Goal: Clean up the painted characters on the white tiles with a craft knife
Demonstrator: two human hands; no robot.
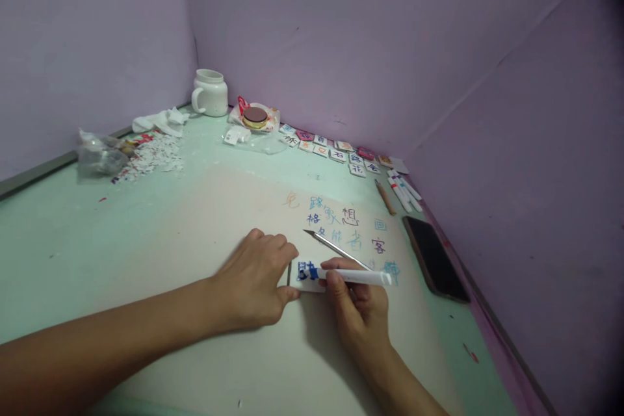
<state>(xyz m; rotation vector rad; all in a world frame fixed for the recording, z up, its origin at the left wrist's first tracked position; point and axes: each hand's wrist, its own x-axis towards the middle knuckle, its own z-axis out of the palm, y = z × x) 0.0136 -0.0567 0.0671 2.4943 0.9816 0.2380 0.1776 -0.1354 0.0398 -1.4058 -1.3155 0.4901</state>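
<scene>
A small white square piece point(312, 286) with a blue character on it lies in front of me on a large pale sheet point(234, 364). My left hand point(260, 276) pins its left side, thumb at the near corner and index finger at the far one. In my right hand point(358, 299) is a white blue-tipped marker point(358, 276), pinched between thumb and fingers, its tip on the character. A silver craft knife point(336, 246) points left just beyond the marker. Its rear end is hidden, so I cannot tell whether it lies on the sheet or rests in my right hand.
Handwritten coloured characters point(350, 216) cover the sheet's far right. A phone point(435, 260), several markers point(403, 190) and a brown pencil-like stick point(385, 197) lie rightward. Lettered square pieces point(337, 155) line the wall. White scraps point(153, 156), a plastic bag point(100, 153) and a white mug point(212, 94) stand back left.
</scene>
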